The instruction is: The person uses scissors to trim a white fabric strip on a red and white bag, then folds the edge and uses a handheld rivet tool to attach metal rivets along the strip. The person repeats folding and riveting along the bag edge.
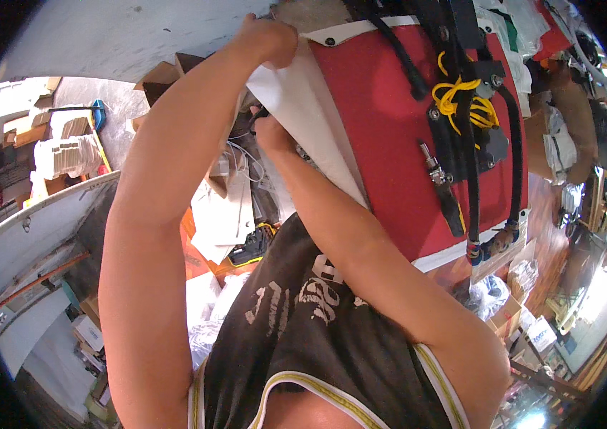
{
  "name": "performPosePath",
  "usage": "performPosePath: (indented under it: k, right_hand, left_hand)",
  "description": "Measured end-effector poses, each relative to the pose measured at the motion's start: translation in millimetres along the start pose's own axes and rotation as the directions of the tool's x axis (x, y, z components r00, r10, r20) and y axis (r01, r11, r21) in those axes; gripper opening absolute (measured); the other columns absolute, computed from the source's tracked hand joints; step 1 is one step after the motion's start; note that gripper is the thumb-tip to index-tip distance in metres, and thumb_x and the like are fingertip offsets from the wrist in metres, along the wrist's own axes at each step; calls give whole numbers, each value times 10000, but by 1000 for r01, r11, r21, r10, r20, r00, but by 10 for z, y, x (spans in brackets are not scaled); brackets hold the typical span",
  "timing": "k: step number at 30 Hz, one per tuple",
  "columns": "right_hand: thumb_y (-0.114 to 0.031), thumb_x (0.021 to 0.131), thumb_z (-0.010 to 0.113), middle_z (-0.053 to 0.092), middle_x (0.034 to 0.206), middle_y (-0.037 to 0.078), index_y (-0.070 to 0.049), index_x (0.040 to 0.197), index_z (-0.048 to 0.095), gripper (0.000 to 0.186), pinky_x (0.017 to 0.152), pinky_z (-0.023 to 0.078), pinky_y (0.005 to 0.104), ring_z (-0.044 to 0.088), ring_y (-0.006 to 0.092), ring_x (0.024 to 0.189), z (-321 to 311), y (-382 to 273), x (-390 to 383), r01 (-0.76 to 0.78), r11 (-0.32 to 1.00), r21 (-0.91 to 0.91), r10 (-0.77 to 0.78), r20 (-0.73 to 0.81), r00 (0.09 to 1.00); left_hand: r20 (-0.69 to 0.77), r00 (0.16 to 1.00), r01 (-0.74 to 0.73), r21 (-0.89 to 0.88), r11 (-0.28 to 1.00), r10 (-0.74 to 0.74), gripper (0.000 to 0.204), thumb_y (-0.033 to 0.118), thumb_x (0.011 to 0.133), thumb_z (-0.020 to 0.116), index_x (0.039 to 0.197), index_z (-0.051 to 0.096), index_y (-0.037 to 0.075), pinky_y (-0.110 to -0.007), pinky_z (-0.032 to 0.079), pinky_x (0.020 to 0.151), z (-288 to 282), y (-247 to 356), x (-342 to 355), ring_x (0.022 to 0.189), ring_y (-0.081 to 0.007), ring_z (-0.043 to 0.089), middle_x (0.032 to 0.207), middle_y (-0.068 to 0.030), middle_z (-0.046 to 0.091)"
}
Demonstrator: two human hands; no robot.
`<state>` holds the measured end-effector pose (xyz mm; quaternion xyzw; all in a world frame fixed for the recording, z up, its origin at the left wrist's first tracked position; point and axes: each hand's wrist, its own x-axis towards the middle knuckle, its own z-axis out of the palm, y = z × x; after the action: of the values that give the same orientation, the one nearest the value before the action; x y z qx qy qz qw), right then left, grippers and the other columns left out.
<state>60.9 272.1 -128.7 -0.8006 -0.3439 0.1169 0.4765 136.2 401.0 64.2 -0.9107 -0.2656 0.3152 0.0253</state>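
Note:
A red panel (382,129) with white edging lies in front of me, a dark round fastener in its upper left corner. Along its left side a white sheet (307,107) is folded up. My left hand (271,44) is closed at the far end of this sheet, seemingly gripping its edge. Nearer to me and under the sheet's left edge, my right hand (272,134) is closed around a small black thing (259,116), mostly hidden by the fingers. A hand tool (443,189) with a silver head and black handle rests on the red panel.
Black straps (469,143) and a bundle of yellow cord (457,100) lie over a dark metal fitting on the panel. Below my right hand are white papers (226,218) and a yellow-black tool (255,243). Cartons (67,150) stand at the left; bags and boxes fill the right.

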Motion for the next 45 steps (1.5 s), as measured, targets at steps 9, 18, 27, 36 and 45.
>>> performPosePath:
  k: [9, 18, 27, 36, 45]
  right_hand:
    - [-174, 752, 774, 683, 1005, 229, -20, 1060, 689, 354, 878, 474, 515, 623, 458, 933, -89, -56, -42, -12, 993, -120, 4, -60, 998]
    - [-21, 739, 658, 597, 1270, 275, 14, 1245, 612, 509, 1075, 389, 506, 520, 483, 1209, -170, 29, 16, 62, 998, 29, -55, -181, 982]
    - [-104, 873, 577, 529, 1394, 259, -24, 1362, 543, 496, 1127, 341, 501, 451, 459, 1316, 136, 224, 71, -61, 979, 194, 87, -128, 988]
    - [-121, 792, 643, 565, 1318, 290, 18, 1282, 588, 513, 1086, 377, 519, 508, 462, 1251, -395, -103, 56, -140, 987, 72, 132, 105, 986]
    - [-262, 718, 732, 608, 1244, 291, -62, 1443, 391, 826, 1057, 434, 464, 569, 432, 1218, -967, -859, -623, -216, 961, -170, 274, 542, 795]
  left_hand:
    - [95, 978, -179, -71, 981, 185, 396, 264, 803, 718, 1107, 706, 10, -508, 514, 913, 1, -206, 157, 1046, -366, 684, 1067, -184, 727]
    - [234, 949, -233, 66, 970, 212, 453, 404, 789, 777, 1078, 739, 57, -464, 555, 840, -4, -228, 384, 962, -347, 696, 1034, -164, 738]
    - [313, 913, -332, 191, 924, 263, 501, 518, 834, 719, 1074, 759, 79, -461, 544, 838, 18, -203, 474, 938, -368, 682, 1016, -164, 732]
    - [222, 900, -360, -109, 927, 375, 408, 382, 770, 751, 932, 765, 7, -448, 523, 655, -400, -1217, 231, 647, -290, 614, 811, -129, 712]
    - [-44, 998, -55, -754, 655, 33, 689, 571, 834, 723, 1292, 657, 61, -412, 432, 1026, 487, -575, 7, 1158, -289, 607, 1194, -160, 689]
